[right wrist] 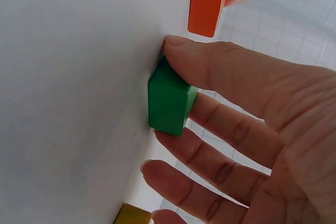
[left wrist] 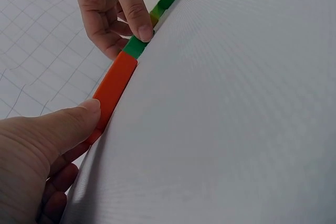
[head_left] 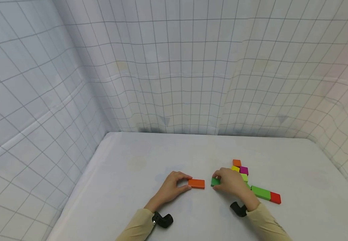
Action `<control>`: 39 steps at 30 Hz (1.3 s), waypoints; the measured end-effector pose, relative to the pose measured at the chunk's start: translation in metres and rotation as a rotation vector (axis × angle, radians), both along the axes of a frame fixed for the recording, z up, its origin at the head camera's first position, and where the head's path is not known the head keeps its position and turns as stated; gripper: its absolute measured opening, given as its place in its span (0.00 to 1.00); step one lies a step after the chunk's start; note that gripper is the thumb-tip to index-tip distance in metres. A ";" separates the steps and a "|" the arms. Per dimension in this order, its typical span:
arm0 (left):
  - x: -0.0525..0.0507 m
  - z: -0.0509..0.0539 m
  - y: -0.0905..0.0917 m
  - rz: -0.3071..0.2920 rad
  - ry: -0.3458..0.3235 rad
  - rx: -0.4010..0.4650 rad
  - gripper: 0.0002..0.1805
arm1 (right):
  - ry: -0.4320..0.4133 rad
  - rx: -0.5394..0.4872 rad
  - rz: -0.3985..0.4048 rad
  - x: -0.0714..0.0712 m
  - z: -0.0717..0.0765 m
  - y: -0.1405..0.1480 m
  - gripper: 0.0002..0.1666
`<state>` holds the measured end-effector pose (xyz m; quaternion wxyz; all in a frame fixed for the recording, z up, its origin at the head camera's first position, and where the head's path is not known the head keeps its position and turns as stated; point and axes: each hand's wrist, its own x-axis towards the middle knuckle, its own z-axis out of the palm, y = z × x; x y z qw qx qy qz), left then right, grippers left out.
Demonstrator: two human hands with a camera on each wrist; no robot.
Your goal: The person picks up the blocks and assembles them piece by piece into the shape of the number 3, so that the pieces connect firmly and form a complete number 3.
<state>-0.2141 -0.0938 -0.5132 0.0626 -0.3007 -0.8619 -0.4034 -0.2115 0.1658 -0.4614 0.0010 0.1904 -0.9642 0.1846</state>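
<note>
On the white table, an orange rectangular block (head_left: 196,183) lies flat, its left end pinched between the thumb and fingers of my left hand (head_left: 170,188). A short gap to its right in the head view, my right hand (head_left: 231,182) holds a small green block (head_left: 214,181) between thumb and fingers. The right wrist view shows this green block (right wrist: 169,98) resting at the table surface, apart from the orange block (right wrist: 207,6). From the left wrist, the orange block (left wrist: 113,85) appears in line with the green one (left wrist: 135,46).
Right of and behind my right hand are an orange cube (head_left: 236,163), a yellow block (head_left: 235,168), a purple block (head_left: 244,170) and a lime block (head_left: 244,177). A long green block (head_left: 260,193) touches a red block (head_left: 275,197). Gridded white curtains (head_left: 192,67) surround the table (head_left: 125,207).
</note>
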 end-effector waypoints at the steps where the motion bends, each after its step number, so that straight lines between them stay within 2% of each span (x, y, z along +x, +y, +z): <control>1: 0.000 0.000 0.000 0.001 -0.003 -0.004 0.17 | -0.001 -0.002 0.004 0.000 0.000 -0.001 0.16; 6: 0.000 0.001 0.000 0.010 -0.031 -0.014 0.17 | -0.007 0.002 0.013 0.000 0.000 -0.006 0.16; 13: 0.001 0.001 0.000 0.013 -0.019 -0.007 0.17 | -0.027 -0.011 0.032 0.001 0.001 -0.009 0.18; 20: 0.000 0.000 0.000 0.018 -0.042 -0.020 0.17 | -0.028 -0.017 0.064 0.001 -0.001 -0.010 0.18; 39: -0.001 0.000 0.000 -0.001 -0.016 0.003 0.17 | -0.008 -0.033 0.100 0.002 -0.002 -0.015 0.18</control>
